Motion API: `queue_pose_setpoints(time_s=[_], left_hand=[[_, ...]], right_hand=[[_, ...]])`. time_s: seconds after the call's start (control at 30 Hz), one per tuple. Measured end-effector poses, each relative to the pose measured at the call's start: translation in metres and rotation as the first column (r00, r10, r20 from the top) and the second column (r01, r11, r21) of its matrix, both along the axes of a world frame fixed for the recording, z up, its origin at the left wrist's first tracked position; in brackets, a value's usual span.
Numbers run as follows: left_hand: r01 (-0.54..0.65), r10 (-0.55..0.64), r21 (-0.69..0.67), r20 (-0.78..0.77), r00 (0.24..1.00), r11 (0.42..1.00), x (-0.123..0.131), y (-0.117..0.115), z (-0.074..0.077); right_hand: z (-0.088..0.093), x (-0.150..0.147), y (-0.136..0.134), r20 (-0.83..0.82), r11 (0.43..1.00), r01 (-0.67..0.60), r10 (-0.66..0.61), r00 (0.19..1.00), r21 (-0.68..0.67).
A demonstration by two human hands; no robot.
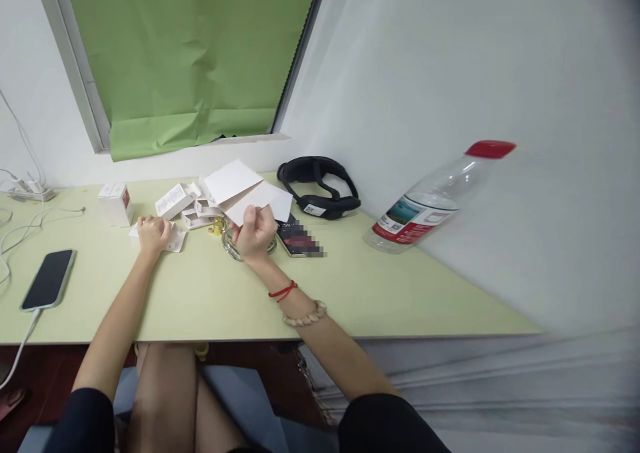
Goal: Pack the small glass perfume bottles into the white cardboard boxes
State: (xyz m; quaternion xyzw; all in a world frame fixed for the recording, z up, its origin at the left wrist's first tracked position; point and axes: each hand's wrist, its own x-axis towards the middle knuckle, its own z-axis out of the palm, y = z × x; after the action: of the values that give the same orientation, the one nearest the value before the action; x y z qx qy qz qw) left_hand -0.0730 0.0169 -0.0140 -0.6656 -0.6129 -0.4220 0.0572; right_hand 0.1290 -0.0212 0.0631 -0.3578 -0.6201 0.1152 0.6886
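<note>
My right hand (256, 233) pinches a white folded sheet of card (245, 190), its panels spread out above the table. Curled over a small white box (177, 238) lying flat, my left hand (153, 234) presses down at the table's left-middle. Several small white boxes (175, 201) lie piled between and behind my hands, some with open ends. Partly hidden by my right hand are a coiled clear band or cord (231, 246) and a small yellow object (217, 226). A dark-screened phone (303, 240) lies just right of that hand.
A white box (115, 205) stands at the back left. Further left lie a phone (49, 280) on a charging cable and a power strip (30, 193). A black headset (320, 186) and a tilted clear bottle (425, 203) sit to the right, near the wall.
</note>
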Motion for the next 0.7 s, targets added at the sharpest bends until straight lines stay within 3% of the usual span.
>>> queue_pose_setpoints(time_s=[0.2, 0.3, 0.37, 0.43, 0.53, 0.7], left_hand=[[0.250, -0.249, 0.025, -0.043, 0.968, 0.968, 0.006, -0.004, 0.005], [0.363, -0.359, 0.021, -0.112, 0.927, 0.931, 0.014, -0.006, 0.008], [0.399, -0.394, -0.004, -0.167, 0.904, 0.917, 0.022, -0.008, 0.008], [0.399, -0.401, -0.055, -0.221, 0.889, 0.915, 0.029, -0.010, 0.008], [0.303, -0.331, -0.142, -0.268, 0.905, 0.942, 0.035, -0.012, 0.008], [0.182, -0.263, -0.268, -0.309, 0.914, 0.946, 0.035, -0.014, 0.009]], right_hand=[[0.026, 0.025, 0.024, -0.380, 0.997, 0.061, -0.074, 0.922, -0.045], [0.026, 0.048, 0.047, -0.456, 0.957, 0.075, -0.202, 0.867, -0.281], [0.020, 0.063, 0.061, -0.467, 0.835, 0.011, -0.319, 0.825, -0.550], [0.012, 0.074, 0.070, -0.450, 0.763, -0.052, -0.324, 0.832, -0.644], [0.002, 0.083, 0.077, -0.413, 0.706, -0.074, -0.323, 0.851, -0.705], [-0.006, 0.083, 0.078, -0.334, 0.699, -0.019, -0.318, 0.887, -0.715]])
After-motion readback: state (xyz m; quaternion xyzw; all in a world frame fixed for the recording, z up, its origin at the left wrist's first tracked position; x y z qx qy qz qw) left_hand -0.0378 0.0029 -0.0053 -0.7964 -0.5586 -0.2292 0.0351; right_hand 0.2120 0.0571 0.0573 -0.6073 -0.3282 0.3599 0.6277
